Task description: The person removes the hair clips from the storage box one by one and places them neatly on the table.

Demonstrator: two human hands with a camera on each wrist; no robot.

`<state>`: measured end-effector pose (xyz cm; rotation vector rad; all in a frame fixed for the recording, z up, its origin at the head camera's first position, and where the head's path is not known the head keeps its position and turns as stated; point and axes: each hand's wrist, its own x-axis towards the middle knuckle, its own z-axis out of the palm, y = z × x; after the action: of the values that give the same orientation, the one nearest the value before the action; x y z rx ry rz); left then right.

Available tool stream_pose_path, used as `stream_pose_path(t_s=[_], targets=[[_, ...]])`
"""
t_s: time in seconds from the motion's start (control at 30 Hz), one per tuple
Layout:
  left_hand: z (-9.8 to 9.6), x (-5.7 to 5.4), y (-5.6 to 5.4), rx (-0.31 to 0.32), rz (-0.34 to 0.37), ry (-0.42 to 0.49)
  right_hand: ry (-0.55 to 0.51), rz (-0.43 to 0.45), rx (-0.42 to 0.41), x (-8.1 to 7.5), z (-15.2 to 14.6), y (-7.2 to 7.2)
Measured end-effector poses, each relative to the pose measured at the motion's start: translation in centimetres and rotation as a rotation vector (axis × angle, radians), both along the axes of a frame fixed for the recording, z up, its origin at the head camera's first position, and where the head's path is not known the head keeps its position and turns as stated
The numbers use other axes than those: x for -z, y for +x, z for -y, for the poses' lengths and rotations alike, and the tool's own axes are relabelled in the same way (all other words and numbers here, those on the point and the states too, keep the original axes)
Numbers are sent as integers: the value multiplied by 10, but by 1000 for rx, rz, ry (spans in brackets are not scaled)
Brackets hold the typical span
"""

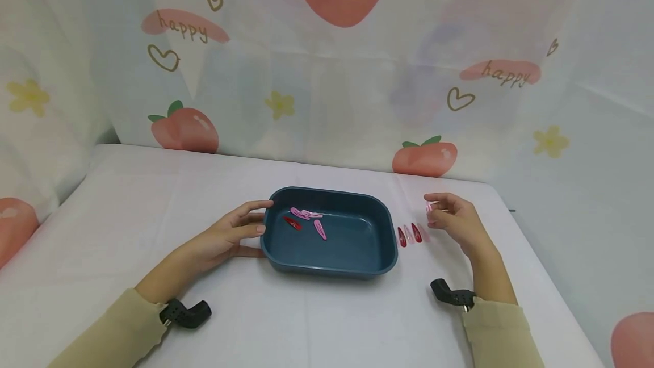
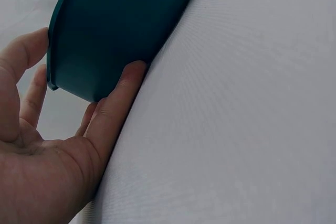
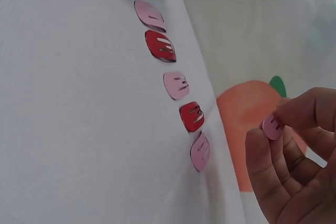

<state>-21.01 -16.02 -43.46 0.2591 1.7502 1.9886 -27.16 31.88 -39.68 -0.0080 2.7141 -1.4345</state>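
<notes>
My left hand [image 1: 219,240] is at the left end of a dark teal rectangular basin [image 1: 332,270], its fingers spread and touching the rim and outer wall. In the left wrist view, one finger [image 2: 118,98] lies low along the wall, close to the table. Inside the basin are a red snap hair clip [image 1: 293,222] and several pink ones, including a pink clip [image 1: 319,229] lying apart. My right hand [image 1: 457,223] pinches a pink hair clip [image 3: 273,126] between thumb and fingertips, above the table. Below it, red [image 3: 192,117] and pink clips [image 3: 176,85] alternate in a row.
A white cloth [image 1: 230,322] covers the table. Behind it hangs a patterned curtain [image 1: 332,107] with peaches, flowers and hearts. Each wrist wears a black camera mount, one on the left wrist [image 1: 186,314] and another on the right wrist [image 1: 452,294].
</notes>
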Motion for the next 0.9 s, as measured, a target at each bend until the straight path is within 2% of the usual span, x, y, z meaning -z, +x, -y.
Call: stream_pose_path(t_s=[0.3,0.5,0.9], targets=[[0,-1,0,-20,8,-18,39,50,2,10,-11,-3],[0,-1,1,-16,5,-14,93,119,-10,15,-15,-5],[0,-2,1,-20,7,-20,240,165,-38,14,-12,-4]])
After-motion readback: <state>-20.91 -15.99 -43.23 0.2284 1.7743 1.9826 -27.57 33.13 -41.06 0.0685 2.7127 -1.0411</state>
